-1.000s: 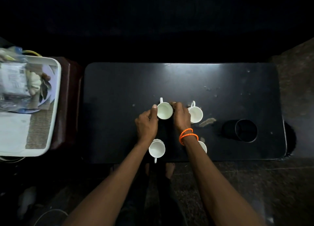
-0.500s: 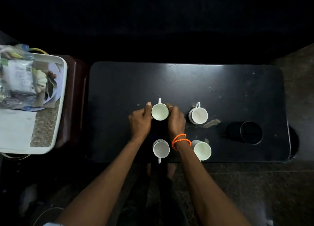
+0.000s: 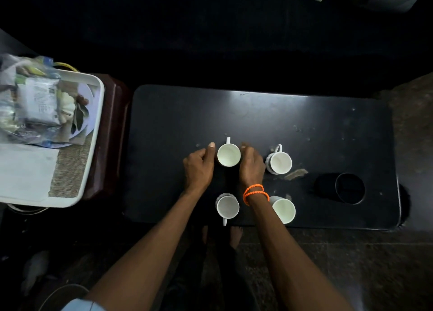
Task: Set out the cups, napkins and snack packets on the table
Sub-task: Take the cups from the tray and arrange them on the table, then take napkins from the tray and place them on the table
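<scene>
Cupping the far-left white ceramic cup between left hand and right hand, fingers curled against its sides, mid-table, four cups out near the front edge, napkins and snack packets left on the white tray.

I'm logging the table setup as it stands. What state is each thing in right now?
Far-left cup: upright, empty, between both hands.
Far-right cup: upright, empty.
Near-left cup: upright, empty.
Near-right cup: empty, tilt unclear.
Black cup: contents too dark to tell.
Left hand: thumb at the cup's side.
Right hand: fingers at its other side.
Tray: loaded with packets, napkins.
</scene>
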### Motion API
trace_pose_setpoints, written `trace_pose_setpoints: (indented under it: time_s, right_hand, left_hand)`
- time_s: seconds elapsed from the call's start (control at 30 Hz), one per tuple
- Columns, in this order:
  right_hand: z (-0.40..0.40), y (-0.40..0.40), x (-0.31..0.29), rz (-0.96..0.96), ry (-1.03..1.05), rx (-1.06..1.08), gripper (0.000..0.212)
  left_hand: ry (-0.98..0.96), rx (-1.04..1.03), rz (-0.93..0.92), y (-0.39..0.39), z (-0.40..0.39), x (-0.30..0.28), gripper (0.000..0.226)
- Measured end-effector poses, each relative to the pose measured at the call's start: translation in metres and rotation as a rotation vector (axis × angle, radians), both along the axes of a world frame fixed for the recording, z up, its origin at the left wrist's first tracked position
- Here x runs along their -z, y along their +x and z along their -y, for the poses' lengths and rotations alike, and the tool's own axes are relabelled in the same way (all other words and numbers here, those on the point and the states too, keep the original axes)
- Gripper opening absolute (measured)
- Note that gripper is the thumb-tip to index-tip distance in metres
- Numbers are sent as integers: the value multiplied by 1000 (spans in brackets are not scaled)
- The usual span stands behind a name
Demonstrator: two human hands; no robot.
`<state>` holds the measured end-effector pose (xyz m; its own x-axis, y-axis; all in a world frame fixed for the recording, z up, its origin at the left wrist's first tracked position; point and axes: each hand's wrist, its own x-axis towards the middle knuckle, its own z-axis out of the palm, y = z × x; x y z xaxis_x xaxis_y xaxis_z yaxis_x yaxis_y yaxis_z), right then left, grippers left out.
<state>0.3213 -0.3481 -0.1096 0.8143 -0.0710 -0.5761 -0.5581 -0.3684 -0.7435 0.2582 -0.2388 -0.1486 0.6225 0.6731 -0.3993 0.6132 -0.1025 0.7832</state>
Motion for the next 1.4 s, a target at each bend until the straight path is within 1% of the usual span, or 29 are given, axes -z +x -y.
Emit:
trace_pose_setpoints:
  time_s: [0.07,0.13,0.17,0.27,0.4,0.53,0.67,0.83,1.0,1.1,1.23,1.33,1.4]
  right_hand:
    - [-4,-1,-5,43,-12,-20,44]
    - [-8,-4,-12,105,-54,-110,56]
    - [-11,-5,-15,146,-79,-166,58]
    - [-20,-6,-23,267,-156,-322,56]
    - [-52,-6,-35,378,-221,-545,55]
    - [-106,-16,-46,439,-199,-767,54]
    - [-179,-31,-54,492,-138,-908,43]
    - [-271,-61,-62,479,-29,-1036,41]
    - [-341,-84,-62,438,40,-1036,46]
    - [-370,-98,-53,408,-7,-1086,40]
    - [-390,-121,-36,356,-114,-1209,26]
    - [-400,-141,-27,295,-239,-1324,29]
    - [-404,-153,-23,301,-297,-1366,38]
  left_hand:
    - [37,9,19,-4,-5,-4,68]
    - [88,22,34,-9,-11,-9,62]
    - [107,19,36,-12,-14,-12,61]
    - [136,-10,48,-19,-28,-22,59]
    - [190,-80,79,-30,-60,-38,57]
    - [251,-169,68,-54,-109,-58,57]
    - [329,-313,86,-83,-170,-79,54]
    - [378,-445,91,-126,-241,-92,44]
    - [394,-550,36,-158,-305,-94,52]
    - [403,-589,-5,-173,-333,-89,48]
    - [387,-635,-50,-191,-344,-80,52]
    - [348,-681,-111,-202,-340,-70,56]
    - [319,-704,-150,-206,-339,-66,54]
